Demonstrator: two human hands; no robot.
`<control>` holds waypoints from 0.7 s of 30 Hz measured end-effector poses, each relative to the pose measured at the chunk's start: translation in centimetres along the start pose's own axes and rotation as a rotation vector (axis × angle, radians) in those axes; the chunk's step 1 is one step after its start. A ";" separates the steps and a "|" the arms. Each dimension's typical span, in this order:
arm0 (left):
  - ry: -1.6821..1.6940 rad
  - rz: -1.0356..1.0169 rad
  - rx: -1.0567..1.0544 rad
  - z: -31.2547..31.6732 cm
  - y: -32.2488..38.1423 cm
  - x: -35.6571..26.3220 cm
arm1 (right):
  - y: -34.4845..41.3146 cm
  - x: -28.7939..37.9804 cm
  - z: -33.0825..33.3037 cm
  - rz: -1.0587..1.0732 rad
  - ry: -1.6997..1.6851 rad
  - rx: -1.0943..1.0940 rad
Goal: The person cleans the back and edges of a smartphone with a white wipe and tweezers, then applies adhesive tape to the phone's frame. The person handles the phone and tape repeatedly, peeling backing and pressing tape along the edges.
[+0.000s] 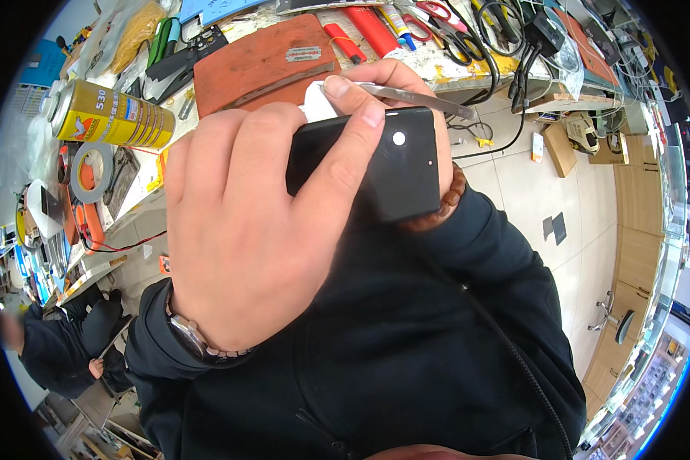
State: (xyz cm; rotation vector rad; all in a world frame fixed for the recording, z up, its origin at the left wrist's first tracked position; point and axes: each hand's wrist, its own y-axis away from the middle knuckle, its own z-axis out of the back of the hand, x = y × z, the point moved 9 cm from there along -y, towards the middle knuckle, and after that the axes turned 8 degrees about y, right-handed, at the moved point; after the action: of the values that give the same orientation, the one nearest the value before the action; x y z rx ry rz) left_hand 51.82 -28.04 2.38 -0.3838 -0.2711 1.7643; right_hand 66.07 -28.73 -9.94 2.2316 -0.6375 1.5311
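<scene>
A black smartphone is tilted in front of my chest, its glossy face showing a round white spot. My left hand, with a metal watch at the wrist, grips the phone, thumb across that face. Behind the phone is my right hand, wearing a brown bead bracelet. Its thumb and fingers pinch a slim flat metal hand tool, whose kind I cannot tell. White tissue or cloth shows at the phone's top edge, by the right thumb. The right palm is mostly hidden.
A worn red-brown block with a razor blade lies on the cluttered bench beyond. To the left are a yellow Falcon 530 spray can and a tape roll. Scissors and cables lie at right. A seated person is at lower left.
</scene>
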 end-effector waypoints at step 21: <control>-0.033 -0.077 -0.018 -0.7 -0.5 -0.5 | 0.0 2.2 0.4 0.157 0.194 -0.022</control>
State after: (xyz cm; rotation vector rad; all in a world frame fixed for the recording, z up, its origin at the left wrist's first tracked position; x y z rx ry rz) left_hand 52.61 -28.43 1.98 -0.3527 -0.3212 1.6950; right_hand 67.03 -29.28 -8.01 2.0250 -0.7802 1.7812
